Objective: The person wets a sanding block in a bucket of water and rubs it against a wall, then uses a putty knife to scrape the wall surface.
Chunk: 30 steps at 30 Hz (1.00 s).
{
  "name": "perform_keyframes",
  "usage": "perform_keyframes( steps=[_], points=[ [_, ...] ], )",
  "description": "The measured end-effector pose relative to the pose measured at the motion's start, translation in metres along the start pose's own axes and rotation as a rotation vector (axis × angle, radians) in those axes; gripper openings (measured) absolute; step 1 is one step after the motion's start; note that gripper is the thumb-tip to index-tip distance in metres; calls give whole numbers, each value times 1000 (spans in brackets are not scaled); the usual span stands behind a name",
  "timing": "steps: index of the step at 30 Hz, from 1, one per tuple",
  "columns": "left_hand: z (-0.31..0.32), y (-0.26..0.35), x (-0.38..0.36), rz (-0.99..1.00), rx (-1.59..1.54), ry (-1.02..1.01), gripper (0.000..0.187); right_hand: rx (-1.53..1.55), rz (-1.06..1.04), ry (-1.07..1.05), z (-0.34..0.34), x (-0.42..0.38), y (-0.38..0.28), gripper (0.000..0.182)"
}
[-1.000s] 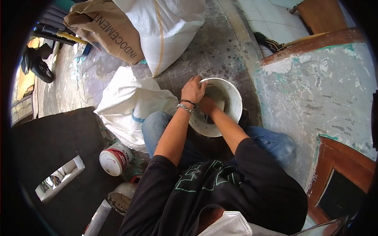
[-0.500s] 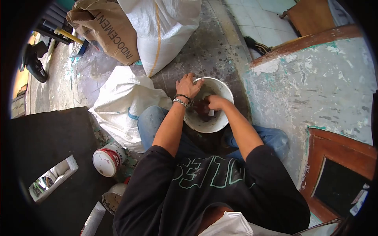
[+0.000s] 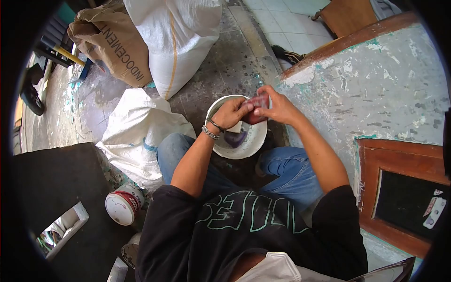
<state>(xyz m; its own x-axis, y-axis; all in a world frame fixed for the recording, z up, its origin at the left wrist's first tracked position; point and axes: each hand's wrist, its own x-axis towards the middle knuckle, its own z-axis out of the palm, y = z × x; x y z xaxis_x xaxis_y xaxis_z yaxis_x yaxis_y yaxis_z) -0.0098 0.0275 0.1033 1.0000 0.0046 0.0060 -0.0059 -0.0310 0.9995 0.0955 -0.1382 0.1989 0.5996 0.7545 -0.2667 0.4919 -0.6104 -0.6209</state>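
Note:
Over the white bucket [image 3: 256,144], my two hands meet around a small dark-red plastic packet [image 3: 259,104], blurred and partly see-through. My right hand [image 3: 282,107] has its fingers curled around the packet's right side. With thumb and fingers closed, my left hand [image 3: 229,114] pinches the packet's left end above the rim. Inside the bucket a purple-dark patch [image 3: 235,139] shows at the bottom, and a small pale piece [image 3: 238,127] appears just below my left hand. My fingers cover part of the packet. The bucket stands on the floor between my knees.
A crumpled white sack [image 3: 136,131] lies left of my knee. Behind it stand a full white sack [image 3: 188,42] and a brown paper bag [image 3: 112,47]. A paint can [image 3: 123,207] is at lower left. A peeling wall [image 3: 347,89] runs along the right.
My right hand has come up out of the bucket with the dark-red packet. My left hand has left the rim and joined it there. The view has shifted slightly.

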Motion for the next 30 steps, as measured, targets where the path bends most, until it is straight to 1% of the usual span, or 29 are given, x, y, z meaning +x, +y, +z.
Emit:
perform_keyframes(
  steps=[1, 3, 4, 5, 7, 8, 9, 11, 13, 15, 16, 18, 19, 21, 22, 23, 24, 25, 26, 27, 28, 29, 30],
  points=[
    [1, -4, 2, 0, 4, 5, 36, 1, -6, -1, 7, 0, -1, 59],
    [5, -14, 3, -38, 86, 75, 34, -32, -24, 154, 19, 1, -3, 61],
    [5, -16, 1, -48, 110, 84, 35, 28, 49, 45, 15, 1, -10, 55],
    [3, -18, 2, -49, 110, 82, 35, 28, 50, 46, 14, 4, -3, 55],
    [-1, -18, 3, -27, 19, 67, 40, 168, -128, -89, 9, 10, 13, 54],
    [-2, -18, 3, -21, -78, 30, 42, 208, -190, -71, 7, 11, 21, 51],
    [-6, -12, 4, -25, -79, 25, 42, 212, -185, -70, 7, 11, 20, 51],
    [-13, -6, 5, -132, -101, -12, 42, 309, -183, -84, 8, 9, 15, 54],
    [-15, -7, 5, -119, -82, -11, 43, 518, 83, -212, 3, 2, -4, 58],
    [-15, -9, 4, -72, 46, 32, 41, 234, -135, -174, 6, 6, 8, 63],
    [-19, -11, 5, -73, 44, 32, 41, 234, -133, -175, 7, 8, 12, 63],
    [-30, -13, 8, -164, -76, -141, 39, 401, -187, -209, 11, 10, 15, 66],
    [-33, -12, 7, -169, -79, -141, 39, 404, -184, -213, 17, 9, 15, 66],
    [-38, -11, 7, -150, -54, -195, 38, 388, -132, 20, 35, 7, 12, 55],
    [-37, -19, 8, -78, -8, -149, 36, 391, -126, 13, 44, 8, 13, 55],
    [-38, -23, 4, -84, -12, -147, 36, 248, -49, -11, 51, 10, 16, 46],
    [-41, -8, -2, -42, 419, 0, 38, 102, 22, -34, 58, 15, 14, 38],
    [-45, 1, -6, -2, 851, 150, 41, 308, 248, -99, 67, 13, -6, 31],
    [-49, 1, -5, -92, 807, 172, 46, 155, 146, -84, 94, 20, 12, 32],
    [-49, 0, -7, -101, 813, 172, 46, 9, 45, -64, 123, 26, 32, 32],
    [-48, -1, -8, -133, 818, 179, 46, 17, 43, -68, 139, 31, 30, 32],
    [-48, -1, -5, -160, 824, 199, 45, 87, 259, -243, 150, 41, 26, 34],
    [-46, 2, -4, -207, 803, 151, 49, 118, 480, -411, 160, 51, 23, 36]
  ],
)
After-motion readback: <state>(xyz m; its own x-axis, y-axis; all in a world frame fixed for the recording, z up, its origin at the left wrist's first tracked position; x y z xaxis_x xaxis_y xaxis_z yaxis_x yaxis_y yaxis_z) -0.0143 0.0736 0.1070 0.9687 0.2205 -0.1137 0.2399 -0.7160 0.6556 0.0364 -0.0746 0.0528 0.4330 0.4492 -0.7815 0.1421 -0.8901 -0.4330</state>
